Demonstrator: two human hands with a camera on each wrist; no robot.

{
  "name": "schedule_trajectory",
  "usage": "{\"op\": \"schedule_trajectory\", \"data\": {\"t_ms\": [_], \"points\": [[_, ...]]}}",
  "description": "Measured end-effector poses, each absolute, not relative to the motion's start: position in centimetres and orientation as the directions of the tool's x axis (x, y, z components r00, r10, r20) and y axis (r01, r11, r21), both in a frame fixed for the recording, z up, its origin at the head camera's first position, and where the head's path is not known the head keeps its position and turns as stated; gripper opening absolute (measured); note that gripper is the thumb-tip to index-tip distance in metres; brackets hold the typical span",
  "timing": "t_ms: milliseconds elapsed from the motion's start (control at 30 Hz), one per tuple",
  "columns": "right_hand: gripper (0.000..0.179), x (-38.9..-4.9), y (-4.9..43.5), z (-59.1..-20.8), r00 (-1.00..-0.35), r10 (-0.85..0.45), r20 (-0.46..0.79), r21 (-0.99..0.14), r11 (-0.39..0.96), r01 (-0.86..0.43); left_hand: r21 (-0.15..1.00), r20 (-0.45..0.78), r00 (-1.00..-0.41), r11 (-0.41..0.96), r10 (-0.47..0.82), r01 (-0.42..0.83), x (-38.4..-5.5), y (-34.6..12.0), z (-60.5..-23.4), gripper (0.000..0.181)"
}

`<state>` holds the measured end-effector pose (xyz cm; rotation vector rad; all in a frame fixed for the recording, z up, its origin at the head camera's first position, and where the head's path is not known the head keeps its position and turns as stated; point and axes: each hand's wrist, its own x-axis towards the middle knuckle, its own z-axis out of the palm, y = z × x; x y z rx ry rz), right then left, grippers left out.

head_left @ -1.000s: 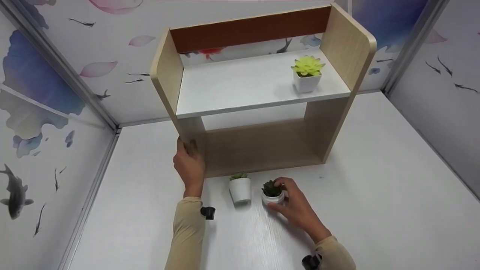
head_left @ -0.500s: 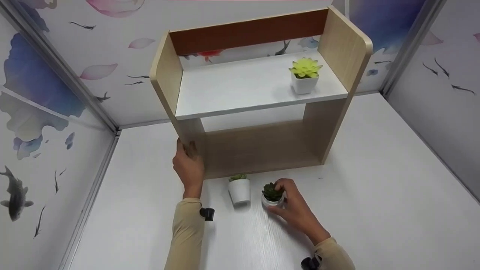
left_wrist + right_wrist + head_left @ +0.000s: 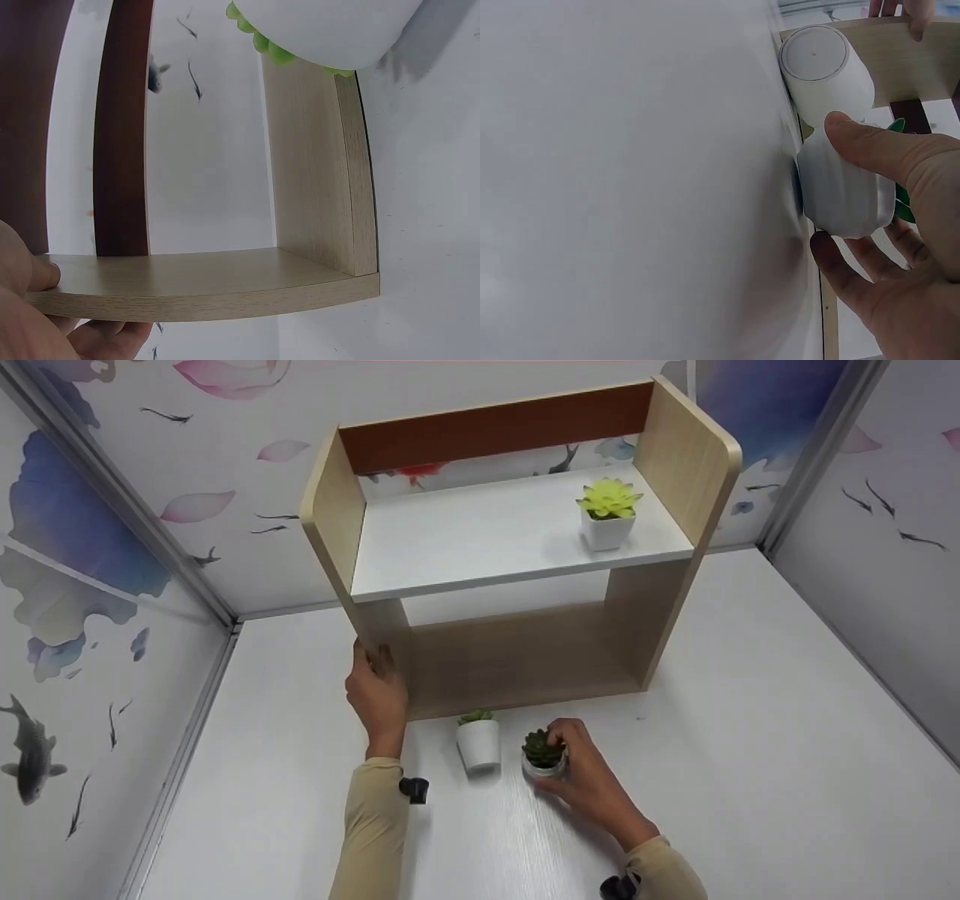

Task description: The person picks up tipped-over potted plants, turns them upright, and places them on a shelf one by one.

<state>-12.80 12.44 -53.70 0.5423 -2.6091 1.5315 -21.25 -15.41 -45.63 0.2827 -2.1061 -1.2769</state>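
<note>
The left hand grips the front edge of the left side panel of a wooden shelf unit, thumb on one face and fingers on the other in the left wrist view. Near the shelf's front, the right hand holds a small white pot with a dark green succulent, thumb on one side and fingers on the other. To its left a taller white pot with a light green succulent stands on the table.
A yellow-green succulent in a square white pot sits at the right end of the white upper shelf. The unit stands on a white table between patterned wall panels.
The dark succulent's leaves sit slightly nearer the person and cover more of the pot's rim. The left hand keeps its hold on the side panel.
</note>
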Motion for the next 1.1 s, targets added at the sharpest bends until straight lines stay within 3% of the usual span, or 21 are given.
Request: {"op": "schedule_trajectory", "data": {"t_ms": [367, 733, 1100], "points": [[0.087, -12.7, 11.9, -53.7, -0.960, -0.225, 0.168, -0.789, 0.553, -0.268, 0.846, 0.413, -0.777, 0.516, -0.475, 0.134, -21.3, -15.6, -45.6, 0.040], [0.089, -12.4, 12.6, -53.5, -0.970, -0.231, 0.074, -0.823, 0.535, -0.190, 0.848, 0.409, -0.773, 0.515, -0.484, 0.126, -21.4, -15.3, -45.5, 0.041], [0.070, -12.5, 13.1, -53.4, -0.964, -0.255, 0.074, -0.839, 0.506, -0.199, 0.847, 0.407, -0.772, 0.518, -0.488, 0.119, -21.3, -15.5, -45.5, 0.040]]}}
